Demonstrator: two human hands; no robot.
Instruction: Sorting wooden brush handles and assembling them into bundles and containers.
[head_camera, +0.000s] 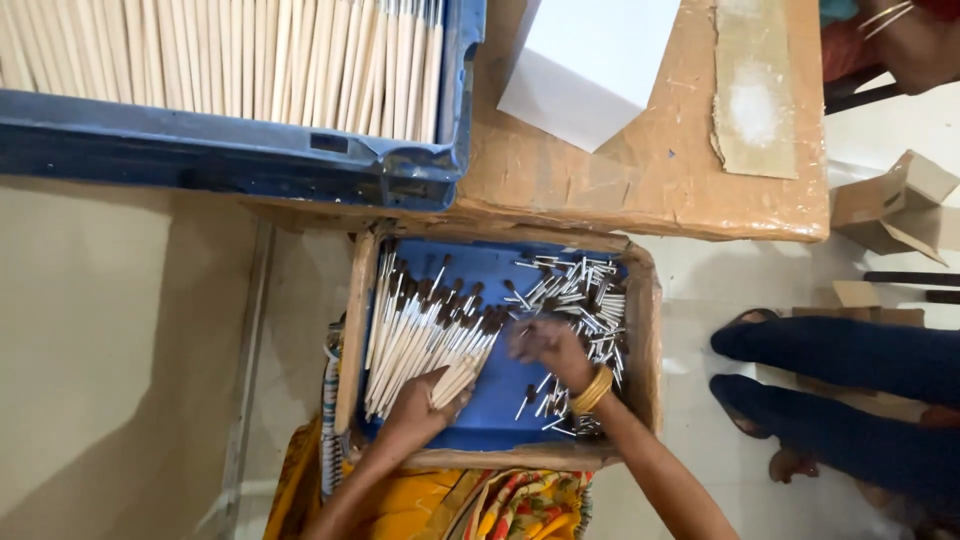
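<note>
The left hand (420, 405) was clamped on the near ends of a brush bundle (425, 335) whose long axis ran up and away from it, while the blurred right hand (548, 345), grip unclear, hovered just beside the dark tips, nearer the loose ferrules (585, 295).

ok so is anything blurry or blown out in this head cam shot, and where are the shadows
Head view: the right hand is smeared by motion blur over the short metal-tipped pieces, while the left hand on the pale sticks is sharper; the white sheet is bright, nearly washed out; a soft shadow falls beneath the blue crate; straight edges bow slightly towards the frame's borders.
</note>
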